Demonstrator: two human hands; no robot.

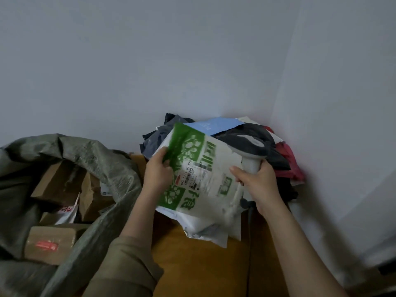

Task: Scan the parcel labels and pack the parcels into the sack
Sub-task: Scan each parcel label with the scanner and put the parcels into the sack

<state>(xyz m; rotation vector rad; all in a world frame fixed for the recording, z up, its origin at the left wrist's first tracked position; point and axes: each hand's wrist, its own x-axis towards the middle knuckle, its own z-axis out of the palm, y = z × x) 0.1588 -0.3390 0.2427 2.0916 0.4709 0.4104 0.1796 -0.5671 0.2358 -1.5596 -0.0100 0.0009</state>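
Note:
My left hand point(157, 171) grips the left edge of a white and green soft parcel point(214, 174), lifted off the pile with its barcode label point(188, 175) facing up. My right hand point(258, 183) grips the white handle of a handheld scanner point(249, 150), whose head points left over the parcel. The grey-green woven sack point(102, 166) lies open at the left, with several brown cardboard boxes point(50, 243) inside it. Behind the held parcel, a pile of soft parcels point(267, 146) in black, blue, grey and red fills the corner.
A wooden table top point(199, 264) runs under my arms. White mailers point(205, 228) lie beneath the held parcel. Pale walls meet in a corner at the back right, close behind the pile. A dark cable point(248, 254) hangs down from the scanner.

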